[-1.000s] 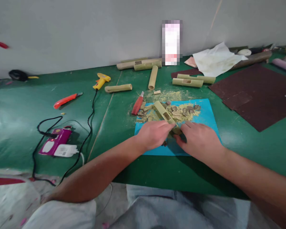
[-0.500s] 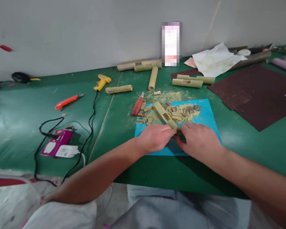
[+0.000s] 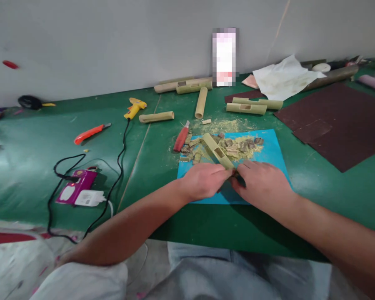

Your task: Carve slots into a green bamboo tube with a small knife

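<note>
1. Gripping the near end of a short, pale green bamboo tube with a rectangular slot cut in its side [image 3: 216, 151], the left hand [image 3: 203, 180] has its fingers curled closed around it from the left.
2. Meeting it from the other side, the right hand [image 3: 261, 183] closes on the same near end; something dark shows between its fingers, but what it is cannot be told.
3. That tube lies at a slant on a bright blue rectangular cutting mat [image 3: 270, 156], its far end pointing up and left into a heap of pale shavings and brown bamboo chips [image 3: 237, 146].
4. Just left of the heap lies a red-handled craft knife [image 3: 181, 137], half on the green table covering [image 3: 159, 166].
5. Farther back rest more cut bamboo tubes: one upright in the view [image 3: 201, 102], one lying crosswise [image 3: 156, 117], and a pair with slots [image 3: 246, 108] to the right.
6. Well to the left sit a yellow hot-glue gun [image 3: 134, 106], its black cord [image 3: 120, 141], an orange utility knife [image 3: 90, 133] and a purple-and-white power adapter [image 3: 78, 191].
7. Dark brown sheets of sandpaper [image 3: 337, 121] cover the right of the table, with crumpled white paper [image 3: 284, 77] behind them.
</note>
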The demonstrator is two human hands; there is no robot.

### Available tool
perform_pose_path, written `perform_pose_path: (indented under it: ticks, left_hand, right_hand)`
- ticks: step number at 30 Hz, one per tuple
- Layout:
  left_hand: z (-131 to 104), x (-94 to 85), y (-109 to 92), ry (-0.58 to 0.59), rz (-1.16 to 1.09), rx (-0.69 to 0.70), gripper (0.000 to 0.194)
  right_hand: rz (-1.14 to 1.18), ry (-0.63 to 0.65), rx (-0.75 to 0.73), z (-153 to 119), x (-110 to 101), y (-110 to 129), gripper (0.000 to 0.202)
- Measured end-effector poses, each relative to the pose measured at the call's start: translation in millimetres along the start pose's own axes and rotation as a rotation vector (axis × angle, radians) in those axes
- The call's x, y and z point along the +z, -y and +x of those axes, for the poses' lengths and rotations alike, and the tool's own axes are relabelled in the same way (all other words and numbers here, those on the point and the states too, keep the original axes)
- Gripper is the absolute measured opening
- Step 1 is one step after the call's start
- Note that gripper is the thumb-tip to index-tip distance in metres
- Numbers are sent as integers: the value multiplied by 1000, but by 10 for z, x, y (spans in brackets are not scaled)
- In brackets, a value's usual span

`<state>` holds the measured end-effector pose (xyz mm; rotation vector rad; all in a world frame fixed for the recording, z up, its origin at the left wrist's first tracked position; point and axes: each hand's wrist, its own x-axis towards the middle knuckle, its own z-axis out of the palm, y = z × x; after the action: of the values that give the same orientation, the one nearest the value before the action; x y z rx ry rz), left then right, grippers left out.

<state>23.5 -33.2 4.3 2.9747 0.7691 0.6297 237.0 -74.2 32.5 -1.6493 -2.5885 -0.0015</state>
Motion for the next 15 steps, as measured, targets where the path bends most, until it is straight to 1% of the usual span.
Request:
perform_pose_path:
  ticks: [2, 4, 7, 8, 11, 12, 13, 15]
  left_hand:
    - [15, -17, -37, 22, -33, 33, 41]
    - [22, -26, -49, 19, -38, 34, 41]
    - [11, -14, -12, 25, -29, 68, 42]
    - [4, -5, 8, 10, -19, 55, 41]
    - [-15, 23, 48, -75, 30, -75, 39]
    - [-18, 29, 46, -82, 43, -98, 38]
    - [-20, 33, 38, -73, 51, -91, 38]
    - [-19, 35, 11, -44, 52, -26, 39]
  right_hand:
    - [8, -25, 4, -1, 8, 2, 18]
    - [11, -61, 1, -3, 19, -2, 18]
    - [16, -87, -11, -6, 40, -14, 16]
    - [19, -87, -17, -7, 46, -17, 16]
    - [17, -78, -26, -8, 52, -22, 19]
    - [13, -74, -25, -7, 50, -22, 20]
    - [9, -72, -23, -6, 45, -22, 20]
    - [6, -70, -22, -5, 32, -21, 20]
